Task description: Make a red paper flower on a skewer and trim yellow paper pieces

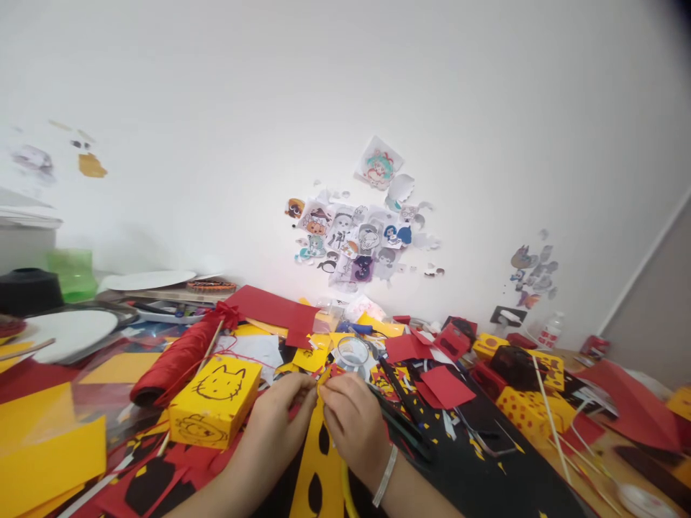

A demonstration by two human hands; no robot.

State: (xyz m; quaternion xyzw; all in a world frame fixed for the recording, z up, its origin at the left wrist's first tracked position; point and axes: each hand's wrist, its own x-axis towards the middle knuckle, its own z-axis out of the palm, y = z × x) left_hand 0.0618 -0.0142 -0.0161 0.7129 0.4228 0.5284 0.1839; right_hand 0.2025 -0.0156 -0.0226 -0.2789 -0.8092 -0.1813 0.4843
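Observation:
My left hand [278, 417] and my right hand [353, 421] meet in front of me, fingertips pinched close together at the upper end of a yellow paper strip [307, 485]. Dark leaf-shaped openings run down the strip, which hangs toward me between my wrists. My fingers cover most of its top end. Just left of my left hand sits a yellow box [227, 388] with a cat face drawn on it in black. Beyond my fingertips lies a round clear magnifier-like piece [350, 352] among paper scraps.
A roll of red fabric [181, 352] and yellow sheets [48, 446] lie on the left. Red paper [447, 387], scissors [489, 435] and scraps cover the black mat [518, 475]. Yellow dotted boxes [532, 414] and a thin stick [551, 421] are at right. A white wall stands behind.

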